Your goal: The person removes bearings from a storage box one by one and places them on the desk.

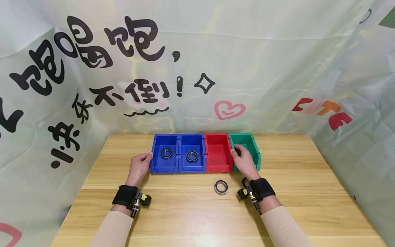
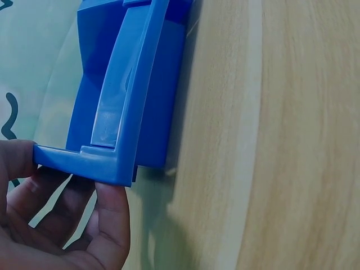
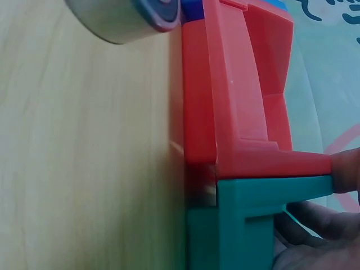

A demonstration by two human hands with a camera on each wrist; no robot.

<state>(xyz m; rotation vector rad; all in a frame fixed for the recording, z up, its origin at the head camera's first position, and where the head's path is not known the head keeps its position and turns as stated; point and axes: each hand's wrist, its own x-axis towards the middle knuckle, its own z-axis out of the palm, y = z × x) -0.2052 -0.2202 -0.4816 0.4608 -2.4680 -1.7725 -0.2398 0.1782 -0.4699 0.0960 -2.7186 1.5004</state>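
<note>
At the left end of a joined row of bins, my left hand [image 1: 140,166] grips the side wall of the outer blue bin [image 2: 109,107]. Its thumb is at the wall's upper edge and its fingers lie against the outside. My right hand [image 1: 244,160] pinches the adjoining walls of the red bin [image 1: 218,151] and the green bin [image 1: 251,145], its fingers on the green bin's inner side. One ball bearing [image 1: 166,153] lies in the outer blue bin, another bearing [image 1: 192,156] in the second blue bin [image 1: 192,139]. The inside of the green bin is partly hidden.
A loose bearing [image 1: 221,187] lies on the wooden table [image 1: 185,212] in front of the red bin. A dark ring [image 1: 245,182] shows partly behind the right wrist strap. Printed cloth [image 1: 265,68] hangs behind the table and along both sides.
</note>
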